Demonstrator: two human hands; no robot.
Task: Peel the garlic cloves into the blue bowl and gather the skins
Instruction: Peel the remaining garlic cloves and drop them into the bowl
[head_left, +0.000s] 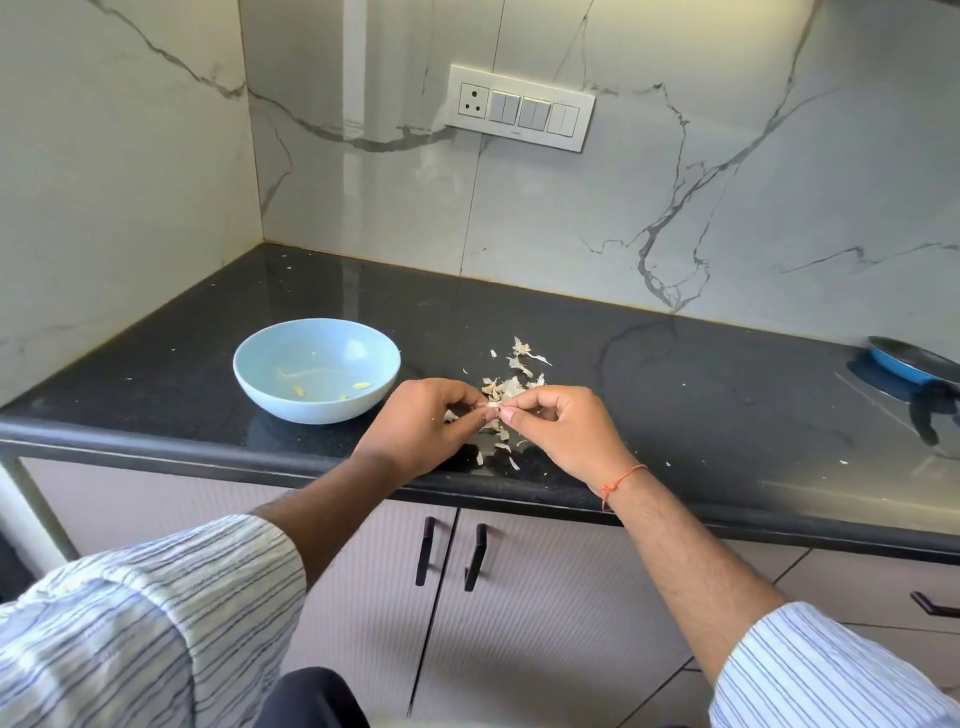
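Both hands, left hand (421, 421) and right hand (558, 423), pinch garlic clove (492, 411), mid-peel over skins (511, 387); next: drop clove in blue bowl (260, 374), left.

1. You can read no words, numbers or brand names anywhere here.
2. The switch plate (519, 108) on the wall has a tiny mark near its bottom edge, but it is too small for you to read.
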